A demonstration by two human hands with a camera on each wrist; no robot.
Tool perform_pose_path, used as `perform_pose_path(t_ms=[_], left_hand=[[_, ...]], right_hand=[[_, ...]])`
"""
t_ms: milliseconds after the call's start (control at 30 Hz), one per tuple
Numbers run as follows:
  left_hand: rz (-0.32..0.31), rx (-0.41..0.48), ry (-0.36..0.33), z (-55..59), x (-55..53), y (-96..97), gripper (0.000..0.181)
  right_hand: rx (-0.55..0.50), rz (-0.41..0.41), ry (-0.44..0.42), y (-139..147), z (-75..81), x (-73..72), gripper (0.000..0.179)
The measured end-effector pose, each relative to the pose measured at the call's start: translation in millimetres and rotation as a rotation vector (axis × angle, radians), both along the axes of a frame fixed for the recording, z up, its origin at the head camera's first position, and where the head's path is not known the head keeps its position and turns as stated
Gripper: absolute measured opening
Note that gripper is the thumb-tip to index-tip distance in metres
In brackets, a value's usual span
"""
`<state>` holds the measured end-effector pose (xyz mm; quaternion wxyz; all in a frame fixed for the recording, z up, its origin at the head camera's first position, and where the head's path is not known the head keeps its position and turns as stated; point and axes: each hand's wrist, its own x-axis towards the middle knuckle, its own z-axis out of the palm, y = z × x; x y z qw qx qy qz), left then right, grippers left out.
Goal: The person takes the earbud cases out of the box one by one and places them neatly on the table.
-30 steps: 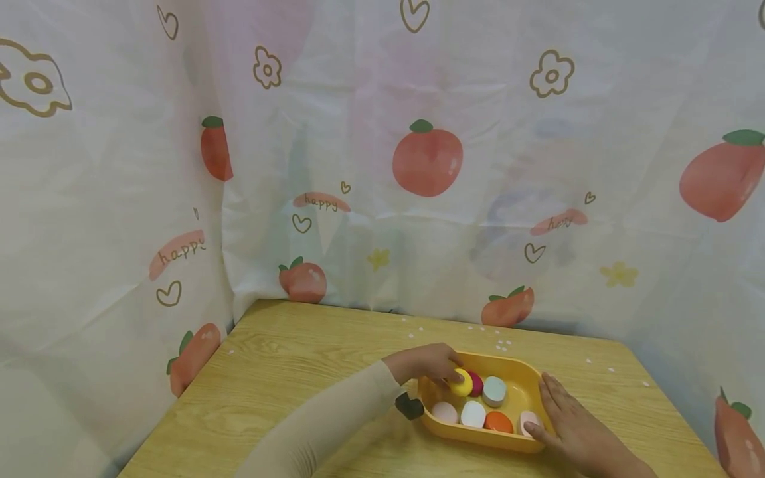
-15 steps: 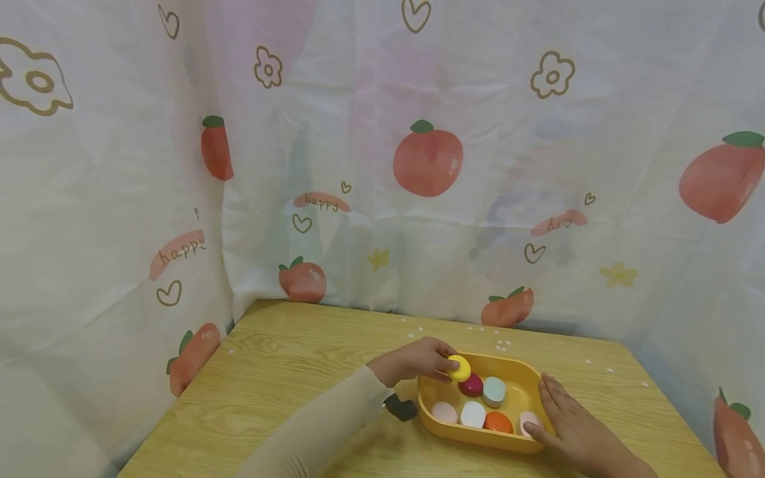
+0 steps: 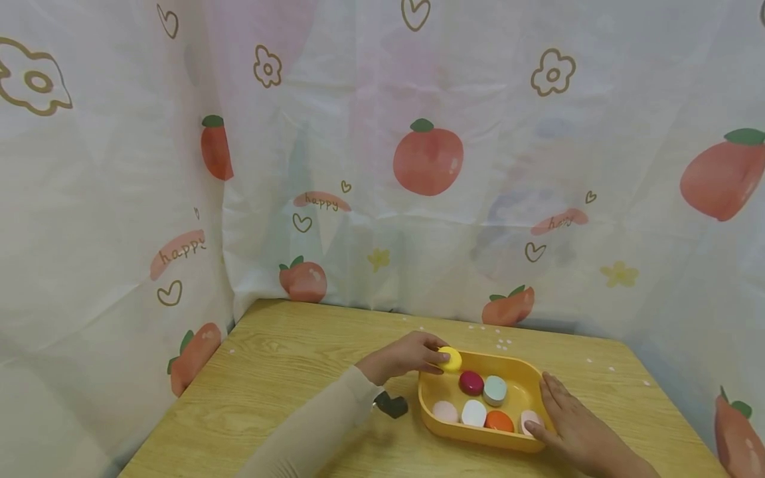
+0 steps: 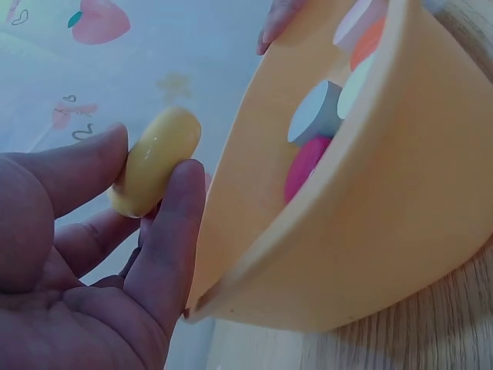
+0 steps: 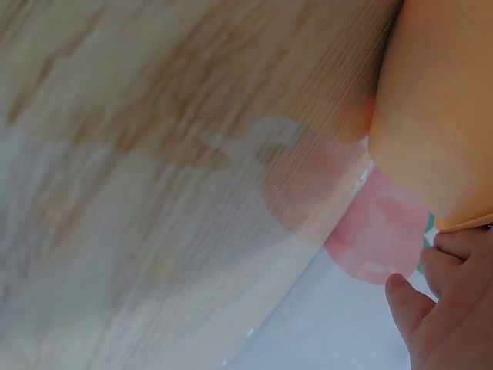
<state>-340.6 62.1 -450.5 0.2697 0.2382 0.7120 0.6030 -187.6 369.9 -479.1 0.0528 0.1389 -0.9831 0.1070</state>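
Between thumb and fingers my left hand (image 3: 415, 355) pinches a glossy yellow rounded disc (image 3: 451, 359), just above the left rim of a yellow plastic bin (image 3: 457, 439). The left wrist view shows the disc (image 4: 158, 162) held at the fingertips, apart from the bin's wall. My right hand (image 3: 576, 425) rests against the bin's right end, fingers extended and thumb over the rim. Inside lie a dark-red disc (image 3: 471, 382), a pale green block (image 3: 495, 390), a pale pink piece (image 3: 445, 411), a white piece (image 3: 474, 413), an orange piece (image 3: 499, 421) and a pink piece (image 3: 529, 421) near the right thumb.
The bin stands on a wood-grain table (image 3: 287, 372). Small white dots (image 3: 504, 342) are scattered toward its back. A white curtain (image 3: 358, 133) printed with fruit and flowers hangs behind and at the sides. A dark device (image 3: 391, 404) sits at the left wrist.
My left hand has lifted the yellow disc off the dark-red one and moved it left and up toward the bin's rim. The right hand stays in place.
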Motion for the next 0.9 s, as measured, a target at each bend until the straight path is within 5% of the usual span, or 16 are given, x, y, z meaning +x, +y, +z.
perform_pose_path(t_ms=[633, 900], left_hand=[[-0.013, 0.066, 0.007, -0.6, -6.2, -36.5, 0.029], [-0.011, 0.077, 0.022, -11.3, -12.5, -60.6, 0.027]], right_hand=[[-0.006, 0.017, 0.032, 4.9, 1.5, -3.9, 0.083], [-0.019, 0.019, -0.009, 4.9, -4.6, -10.1, 0.085]])
